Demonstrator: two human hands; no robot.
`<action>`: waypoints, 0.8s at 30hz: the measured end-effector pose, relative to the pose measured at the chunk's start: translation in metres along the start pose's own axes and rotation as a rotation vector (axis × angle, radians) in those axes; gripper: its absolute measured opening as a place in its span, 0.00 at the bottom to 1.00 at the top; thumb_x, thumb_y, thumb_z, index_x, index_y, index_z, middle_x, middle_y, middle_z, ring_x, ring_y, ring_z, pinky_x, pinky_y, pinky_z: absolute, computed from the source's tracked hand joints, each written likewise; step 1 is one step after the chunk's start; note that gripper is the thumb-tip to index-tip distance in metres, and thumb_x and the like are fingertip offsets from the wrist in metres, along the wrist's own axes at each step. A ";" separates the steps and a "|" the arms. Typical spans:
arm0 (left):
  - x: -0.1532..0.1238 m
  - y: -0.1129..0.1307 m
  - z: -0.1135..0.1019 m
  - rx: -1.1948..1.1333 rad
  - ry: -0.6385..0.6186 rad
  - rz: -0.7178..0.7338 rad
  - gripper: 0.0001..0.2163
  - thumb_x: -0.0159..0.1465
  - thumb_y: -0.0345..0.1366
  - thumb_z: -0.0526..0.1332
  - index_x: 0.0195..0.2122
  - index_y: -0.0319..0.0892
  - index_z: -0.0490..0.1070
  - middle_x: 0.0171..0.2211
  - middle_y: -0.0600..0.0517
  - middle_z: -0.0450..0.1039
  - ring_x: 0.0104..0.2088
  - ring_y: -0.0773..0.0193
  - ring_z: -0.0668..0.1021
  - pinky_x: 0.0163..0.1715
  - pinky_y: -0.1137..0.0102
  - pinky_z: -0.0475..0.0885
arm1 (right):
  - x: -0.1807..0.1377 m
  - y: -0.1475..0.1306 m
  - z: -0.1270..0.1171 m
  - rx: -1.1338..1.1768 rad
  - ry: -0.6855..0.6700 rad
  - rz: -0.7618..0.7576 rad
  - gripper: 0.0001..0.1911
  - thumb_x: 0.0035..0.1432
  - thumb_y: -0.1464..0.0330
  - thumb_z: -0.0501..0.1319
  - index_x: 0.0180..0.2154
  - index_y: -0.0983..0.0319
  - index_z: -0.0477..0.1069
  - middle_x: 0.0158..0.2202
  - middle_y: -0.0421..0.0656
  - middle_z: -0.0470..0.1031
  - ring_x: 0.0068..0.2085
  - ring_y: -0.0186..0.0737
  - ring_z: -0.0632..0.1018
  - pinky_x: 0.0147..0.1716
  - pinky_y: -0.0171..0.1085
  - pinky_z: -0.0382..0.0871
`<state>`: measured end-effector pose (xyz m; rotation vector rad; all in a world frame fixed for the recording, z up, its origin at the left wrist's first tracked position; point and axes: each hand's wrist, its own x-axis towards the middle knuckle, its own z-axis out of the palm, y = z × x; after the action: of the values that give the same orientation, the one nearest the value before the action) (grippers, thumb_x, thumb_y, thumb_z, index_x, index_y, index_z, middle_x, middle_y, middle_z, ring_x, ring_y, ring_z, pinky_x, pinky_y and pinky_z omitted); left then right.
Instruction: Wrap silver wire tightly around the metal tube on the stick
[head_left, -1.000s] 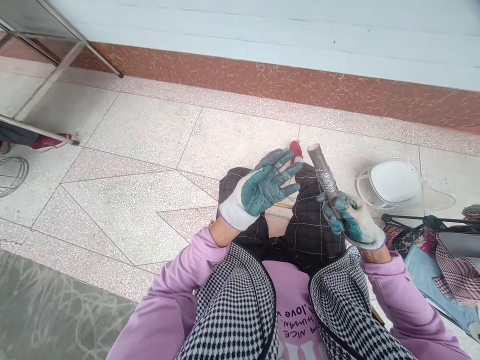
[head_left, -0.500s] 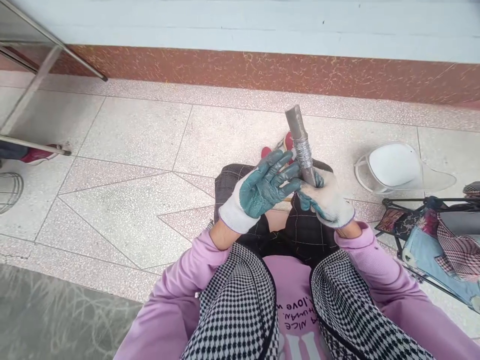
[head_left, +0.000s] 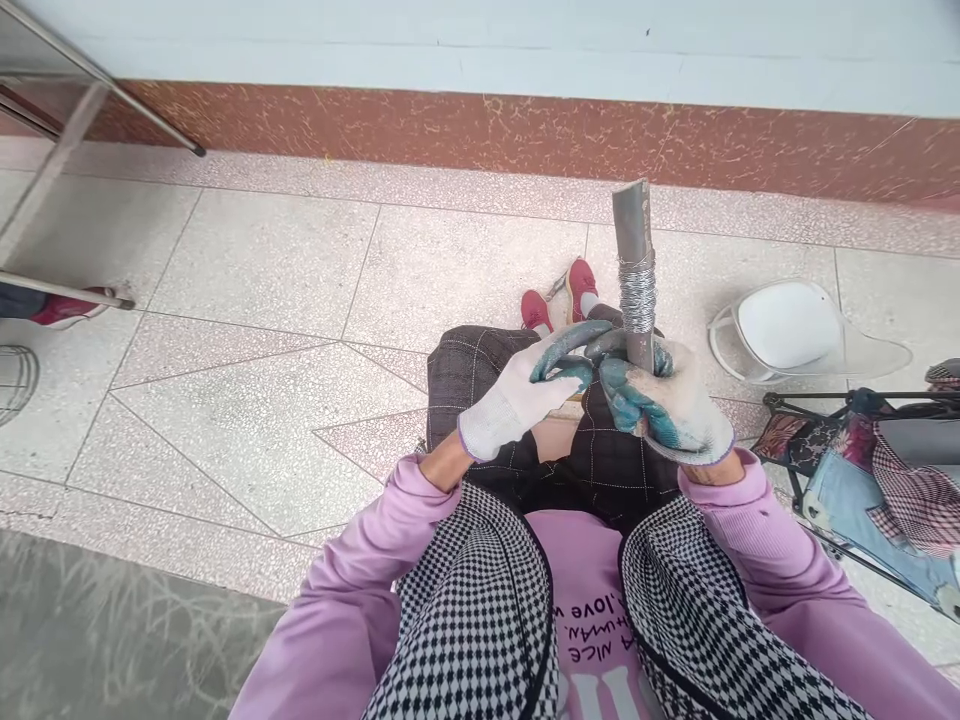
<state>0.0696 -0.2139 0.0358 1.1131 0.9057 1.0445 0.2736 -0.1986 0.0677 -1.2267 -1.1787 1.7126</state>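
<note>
I sit over a tiled floor with both hands in white gloves coated teal on the palms. My right hand point(head_left: 667, 405) grips the lower end of a grey metal pipe point(head_left: 631, 225), held nearly upright above my lap. A tight coil of silver wire point(head_left: 638, 295) wraps the pipe just above my fist. My left hand point(head_left: 536, 390) curls its fingers against the pipe right next to my right hand, just below the coil. Red shoes point(head_left: 559, 298) show beyond my knees.
A clear face shield with a white part point(head_left: 795, 335) lies on the floor at the right. Patterned cloth on a dark frame point(head_left: 877, 450) stands at the far right. Metal legs point(head_left: 90, 110) cross the upper left, with another person's shoe point(head_left: 71, 303) beneath them.
My left hand was spread open and apart from the pipe; it has now closed its fingers around it. My right hand has tipped the pipe from a leftward lean to nearly upright.
</note>
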 end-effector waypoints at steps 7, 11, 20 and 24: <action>0.000 0.006 0.003 0.018 0.022 -0.083 0.22 0.66 0.35 0.71 0.62 0.37 0.81 0.56 0.42 0.86 0.58 0.53 0.86 0.67 0.57 0.78 | -0.002 -0.010 -0.011 -0.213 0.052 -0.135 0.12 0.60 0.59 0.76 0.38 0.56 0.78 0.22 0.34 0.67 0.20 0.32 0.65 0.15 0.33 0.60; -0.004 0.011 0.004 -0.007 0.031 -0.100 0.12 0.62 0.33 0.71 0.47 0.38 0.85 0.49 0.45 0.88 0.50 0.56 0.88 0.59 0.60 0.83 | -0.003 -0.009 -0.024 -0.211 0.086 -0.088 0.18 0.61 0.61 0.73 0.52 0.56 0.82 0.23 0.32 0.66 0.20 0.32 0.65 0.16 0.33 0.62; -0.010 0.020 0.013 0.045 0.206 -0.110 0.12 0.63 0.31 0.71 0.47 0.39 0.86 0.50 0.45 0.89 0.49 0.58 0.89 0.55 0.64 0.85 | -0.017 -0.005 -0.035 -0.186 0.165 0.037 0.24 0.55 0.56 0.77 0.50 0.60 0.83 0.23 0.32 0.67 0.19 0.32 0.66 0.15 0.34 0.60; -0.011 0.020 0.014 0.134 0.269 -0.118 0.10 0.66 0.33 0.72 0.48 0.41 0.87 0.50 0.46 0.89 0.51 0.57 0.88 0.59 0.62 0.83 | -0.021 0.000 -0.039 -0.168 0.193 0.067 0.23 0.53 0.54 0.77 0.47 0.60 0.82 0.22 0.32 0.67 0.19 0.32 0.66 0.15 0.34 0.61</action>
<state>0.0764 -0.2258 0.0586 1.0302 1.2568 1.0635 0.3174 -0.2071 0.0689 -1.5127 -1.1944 1.5267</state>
